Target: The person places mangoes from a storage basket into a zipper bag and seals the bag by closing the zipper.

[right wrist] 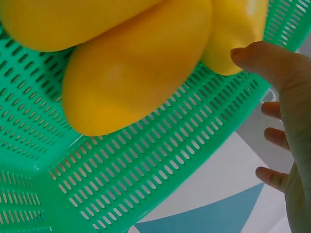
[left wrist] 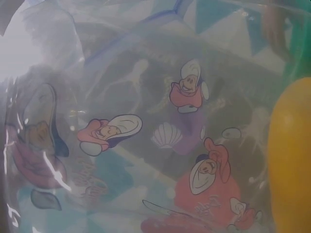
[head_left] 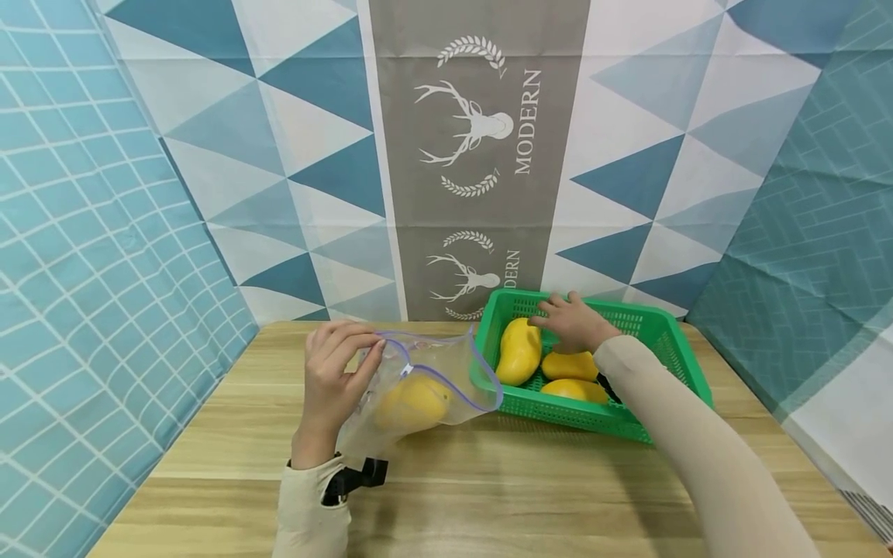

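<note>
Left hand [head_left: 340, 372] pinching zip bag [head_left: 449, 366], mango [head_left: 416, 403] inside, left of green basket [head_left: 558, 411]; right hand [head_left: 574, 324] hovering spread-fingered over basket's mangoes [head_left: 519, 355].

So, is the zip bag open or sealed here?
The bag is open: its purple zip strips stand apart, and the left hand pinches one edge.

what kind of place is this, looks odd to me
Probably a small staged work corner, perhaps a makeshift booth: a wood-grain table stands before creased sheeting printed with stags and "MODERN", and wrinkled blue tile-print sheeting covers the left side.
</note>
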`<state>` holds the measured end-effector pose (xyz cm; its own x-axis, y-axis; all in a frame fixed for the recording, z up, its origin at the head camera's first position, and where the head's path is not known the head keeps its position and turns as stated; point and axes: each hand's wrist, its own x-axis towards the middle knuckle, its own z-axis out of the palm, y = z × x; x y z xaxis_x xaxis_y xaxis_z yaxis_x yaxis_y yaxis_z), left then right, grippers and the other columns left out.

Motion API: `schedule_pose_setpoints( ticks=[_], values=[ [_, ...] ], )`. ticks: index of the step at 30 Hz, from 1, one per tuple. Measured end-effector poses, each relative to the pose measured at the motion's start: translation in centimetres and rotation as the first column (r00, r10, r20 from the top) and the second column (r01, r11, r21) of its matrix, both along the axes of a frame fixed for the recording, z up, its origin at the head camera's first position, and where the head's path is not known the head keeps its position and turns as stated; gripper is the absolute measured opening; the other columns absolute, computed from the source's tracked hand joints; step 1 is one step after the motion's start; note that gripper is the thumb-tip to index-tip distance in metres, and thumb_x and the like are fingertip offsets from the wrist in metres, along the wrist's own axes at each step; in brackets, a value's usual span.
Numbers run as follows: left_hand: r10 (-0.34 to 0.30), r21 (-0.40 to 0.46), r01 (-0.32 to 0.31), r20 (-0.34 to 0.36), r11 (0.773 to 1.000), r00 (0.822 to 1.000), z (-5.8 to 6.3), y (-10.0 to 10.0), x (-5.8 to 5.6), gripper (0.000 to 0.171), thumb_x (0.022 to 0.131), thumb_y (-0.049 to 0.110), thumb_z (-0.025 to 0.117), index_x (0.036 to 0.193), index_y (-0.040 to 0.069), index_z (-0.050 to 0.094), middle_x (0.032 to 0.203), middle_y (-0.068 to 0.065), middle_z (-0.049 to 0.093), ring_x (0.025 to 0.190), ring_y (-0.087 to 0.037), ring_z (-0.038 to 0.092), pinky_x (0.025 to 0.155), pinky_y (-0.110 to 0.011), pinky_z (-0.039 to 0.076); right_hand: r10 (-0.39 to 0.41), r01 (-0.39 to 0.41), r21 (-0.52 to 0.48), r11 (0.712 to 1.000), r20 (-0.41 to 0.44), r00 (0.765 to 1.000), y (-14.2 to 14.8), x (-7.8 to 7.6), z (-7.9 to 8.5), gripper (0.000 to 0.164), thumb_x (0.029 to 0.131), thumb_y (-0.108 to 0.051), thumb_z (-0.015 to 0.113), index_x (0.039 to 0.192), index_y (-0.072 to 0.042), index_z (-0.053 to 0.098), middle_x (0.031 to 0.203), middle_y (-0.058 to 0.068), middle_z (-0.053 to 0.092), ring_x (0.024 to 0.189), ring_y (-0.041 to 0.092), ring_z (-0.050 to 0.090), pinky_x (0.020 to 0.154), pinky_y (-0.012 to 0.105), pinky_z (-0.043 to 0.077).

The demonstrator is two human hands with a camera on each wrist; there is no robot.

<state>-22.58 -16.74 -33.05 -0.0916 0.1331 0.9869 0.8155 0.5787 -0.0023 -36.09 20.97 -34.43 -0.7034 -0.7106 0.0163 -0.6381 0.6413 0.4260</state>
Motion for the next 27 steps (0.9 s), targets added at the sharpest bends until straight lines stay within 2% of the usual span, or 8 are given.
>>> schedule_pose_setpoints(
  ticks=[13,19,27],
  values=[
    [-0.001,-0.003,0.001,-0.009,1.0,1.0,0.0,0.2,-0.1,0.027,0.097,0.021,0.066,0.08,0.001,0.073,0.086,-0.012,0.071,0.086,-0.035,0.059,0.076,-0.049,0.033,0.033,-0.035,0.019,0.999,0.08,0.996,-1.0,-0.5,-1.4,0.062,0.084,-0.031,0.08,0.14,-0.022,0.056,0.14,0.016,0.051,0.127,0.04,0.046,0.101,0.065,0.036],
    [-0.004,-0.005,0.004,-0.004,1.0,1.0,-0.1,0.3,-0.1,0.026,0.097,0.021,0.066,0.08,0.002,0.073,0.086,-0.012,0.072,0.086,-0.035,0.059,0.077,-0.05,0.034,0.056,-0.059,0.041,0.997,0.074,0.996,-1.4,-0.6,-1.9,0.063,0.082,-0.029,0.082,0.139,-0.024,0.056,0.137,0.011,0.054,0.122,0.036,0.048,0.099,0.062,0.039],
    [-0.01,-0.009,0.01,0.004,1.0,1.0,-0.1,0.4,-0.1,0.026,0.097,0.021,0.066,0.081,0.002,0.073,0.086,-0.012,0.072,0.087,-0.035,0.059,0.078,-0.052,0.034,0.075,-0.078,0.035,0.996,0.079,0.994,-1.9,-0.7,-2.6,0.066,0.08,-0.024,0.082,0.139,-0.025,0.055,0.137,0.01,0.053,0.124,0.035,0.047,0.102,0.066,0.035]
  ],
)
